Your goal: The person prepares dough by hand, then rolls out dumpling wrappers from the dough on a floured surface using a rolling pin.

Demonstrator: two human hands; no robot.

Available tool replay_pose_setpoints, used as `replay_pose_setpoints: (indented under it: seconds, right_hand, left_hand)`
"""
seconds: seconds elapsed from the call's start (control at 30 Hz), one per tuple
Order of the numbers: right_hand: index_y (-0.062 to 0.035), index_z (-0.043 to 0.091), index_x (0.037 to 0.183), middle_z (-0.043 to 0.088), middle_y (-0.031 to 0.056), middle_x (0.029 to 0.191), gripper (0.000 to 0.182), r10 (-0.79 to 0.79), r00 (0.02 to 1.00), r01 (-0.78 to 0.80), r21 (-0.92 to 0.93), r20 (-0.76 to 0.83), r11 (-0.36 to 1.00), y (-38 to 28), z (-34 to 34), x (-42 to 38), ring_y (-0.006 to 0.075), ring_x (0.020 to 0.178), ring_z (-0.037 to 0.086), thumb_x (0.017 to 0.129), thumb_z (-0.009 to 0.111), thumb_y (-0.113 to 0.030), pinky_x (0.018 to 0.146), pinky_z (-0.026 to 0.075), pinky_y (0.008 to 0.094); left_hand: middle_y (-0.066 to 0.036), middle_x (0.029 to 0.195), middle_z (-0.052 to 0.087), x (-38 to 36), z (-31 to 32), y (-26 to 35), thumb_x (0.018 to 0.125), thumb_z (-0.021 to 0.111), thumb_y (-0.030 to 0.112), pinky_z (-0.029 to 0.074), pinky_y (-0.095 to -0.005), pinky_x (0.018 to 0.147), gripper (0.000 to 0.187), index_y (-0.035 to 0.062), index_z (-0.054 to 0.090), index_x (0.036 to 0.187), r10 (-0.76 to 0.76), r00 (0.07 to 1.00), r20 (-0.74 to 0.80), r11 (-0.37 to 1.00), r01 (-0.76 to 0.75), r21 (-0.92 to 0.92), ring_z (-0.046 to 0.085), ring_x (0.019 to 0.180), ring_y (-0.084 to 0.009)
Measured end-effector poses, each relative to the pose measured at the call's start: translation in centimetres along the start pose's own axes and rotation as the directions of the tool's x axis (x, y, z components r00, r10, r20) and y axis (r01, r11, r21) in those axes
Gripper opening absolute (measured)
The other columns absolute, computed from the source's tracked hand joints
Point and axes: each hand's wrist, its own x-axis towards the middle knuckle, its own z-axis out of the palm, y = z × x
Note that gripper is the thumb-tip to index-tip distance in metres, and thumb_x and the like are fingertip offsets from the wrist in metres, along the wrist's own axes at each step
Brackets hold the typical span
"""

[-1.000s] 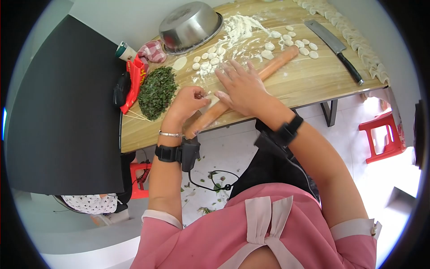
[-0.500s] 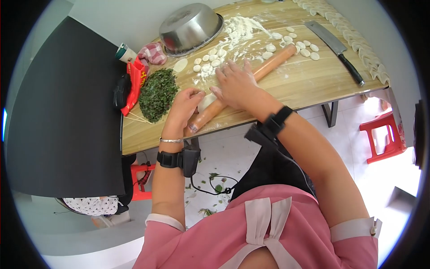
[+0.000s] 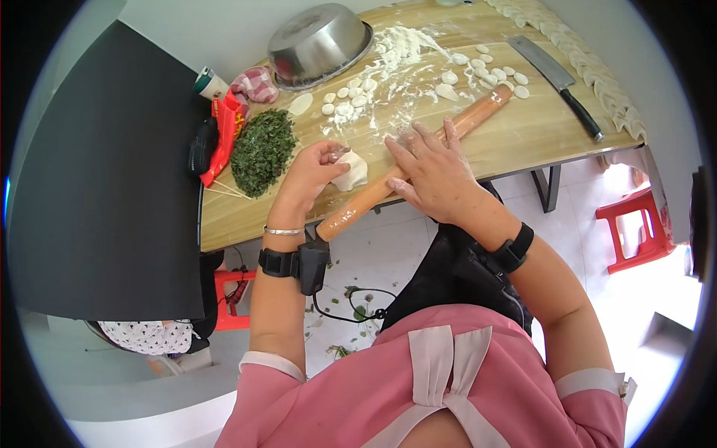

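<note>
A thin white dough wrapper (image 3: 354, 173) is pinched at its left edge by my left hand (image 3: 308, 178), thumb on top. The wrapper lies just behind the wooden rolling pin (image 3: 360, 208), which slants across the table's front edge. My right hand (image 3: 439, 178) rests flat over the middle of the pin, fingers stretched out and apart, dusted with flour. Small dough pieces (image 3: 349, 92) sit beyond my left hand, and more dough pieces (image 3: 490, 77) lie near the pin's far end. Chopped greens (image 3: 264, 153) are heaped left of my left hand.
An upturned metal bowl (image 3: 317, 46) stands at the back beside a checked cloth (image 3: 255, 84). Loose flour (image 3: 403, 46) covers the back middle. A cleaver (image 3: 549, 67) lies at the right, near rows of dumplings (image 3: 590, 67). A red packet (image 3: 222, 138) sits at the left edge.
The rolling pin has come back toward my body, off the wrapper, and my right hand has slid along with it, fingers spreading. More of the wrapper shows beside my left hand.
</note>
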Motion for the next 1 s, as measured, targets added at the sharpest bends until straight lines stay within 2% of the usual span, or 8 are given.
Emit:
replay_pose_setpoints:
  seconds: [0.13,0.33,0.5,0.63,0.7,0.83,0.93,1.0]
  right_hand:
    - [-0.0077,0.042,0.146,0.049,0.016,0.143,0.063,0.006,0.999,-0.007,0.011,0.043,1.0,0.0,-0.6,0.3,0.0331,0.14,0.036,0.1,0.038,-0.05,0.115,0.013,0.0641]
    - [-0.0066,0.046,0.143,0.053,0.0165,0.139,0.062,-0.023,0.997,0.023,0.005,-0.08,1.0,0.2,0.2,-0.5,0.033,0.138,0.038,0.1,0.038,-0.05,0.114,0.015,0.0646]
    - [-0.0035,0.049,0.14,0.053,0.0191,0.138,0.063,-0.009,1.0,0.009,0.011,-0.025,1.0,0.0,0.2,0.7,0.0342,0.136,0.04,0.1,0.038,-0.051,0.113,0.018,0.0652]
    - [-0.0004,0.049,0.138,0.051,0.0205,0.139,0.064,0.064,0.989,-0.071,0.051,0.136,0.996,-0.6,-0.3,3.4,0.0344,0.137,0.04,0.1,0.038,-0.05,0.112,0.02,0.0657]
    - [-0.0015,0.047,0.141,0.05,0.0194,0.142,0.063,0.097,0.981,-0.102,0.02,0.166,0.995,-0.9,0.0,5.4,0.0341,0.138,0.039,0.101,0.038,-0.05,0.112,0.022,0.0652]
    - [-0.0024,0.042,0.145,0.047,0.0175,0.144,0.063,0.145,0.975,-0.14,-0.043,0.167,0.989,-1.0,1.8,8.8,0.0331,0.142,0.034,0.102,0.036,-0.048,0.113,0.022,0.0635]
    - [-0.0035,0.04,0.147,0.047,0.0176,0.145,0.063,0.117,0.982,-0.118,0.0,0.146,0.993,-0.8,2.3,9.2,0.0333,0.143,0.032,0.102,0.036,-0.048,0.114,0.02,0.0625]
    - [-0.0039,0.04,0.147,0.046,0.0178,0.145,0.062,0.103,0.989,-0.107,0.027,0.106,0.994,-0.8,1.9,7.5,0.0337,0.143,0.032,0.102,0.037,-0.047,0.115,0.02,0.0622]
  left_hand:
    - [-0.009,0.102,0.064,-0.6,0.4,1.3,0.084,0.068,-0.001,0.051,-0.0265,0.081,0.039,-0.0082,0.058,0.121,-0.058,0.998,-0.018,0.998,0.057,-0.03,0.062,0.089,-0.0147]
    - [-0.008,0.096,0.065,-1.5,1.9,-0.1,0.087,0.063,-0.001,0.053,-0.0251,0.07,0.023,-0.0057,0.062,0.11,-0.122,0.961,-0.246,0.964,0.056,-0.262,0.063,0.086,-0.0148]
    - [-0.002,0.087,0.064,-1.2,0.2,-0.9,0.086,0.062,0.0,0.05,-0.023,0.063,0.016,-0.0005,0.062,0.102,-0.046,0.979,-0.199,0.99,0.071,0.121,0.061,0.076,-0.0099]
    - [-0.004,0.084,0.063,-0.8,-0.2,-0.5,0.089,0.064,0.005,0.049,-0.0246,0.062,0.016,-0.0048,0.063,0.101,0.026,0.984,-0.176,0.975,0.014,0.222,0.059,0.07,-0.01]
    - [-0.004,0.079,0.062,-0.7,-0.1,0.7,0.089,0.066,0.014,0.049,-0.025,0.062,0.021,-0.0049,0.064,0.097,-0.099,0.98,-0.17,0.989,0.117,0.096,0.058,0.068,-0.0094]
    - [-0.003,0.074,0.06,0.8,-1.0,1.0,0.09,0.067,0.022,0.046,-0.0249,0.06,0.027,-0.0044,0.066,0.09,-0.107,0.989,-0.103,0.981,0.122,0.152,0.055,0.066,-0.0091]
    - [-0.002,0.071,0.058,1.6,-1.1,1.0,0.087,0.07,0.021,0.043,-0.0249,0.058,0.025,-0.0039,0.066,0.085,-0.116,0.992,-0.038,0.941,0.122,0.316,0.052,0.063,-0.0092]
    - [-0.001,0.07,0.056,1.6,-0.7,0.9,0.084,0.073,0.018,0.04,-0.0255,0.055,0.023,-0.0034,0.065,0.083,0.029,1.0,-0.004,0.882,-0.023,0.471,0.05,0.062,-0.0094]
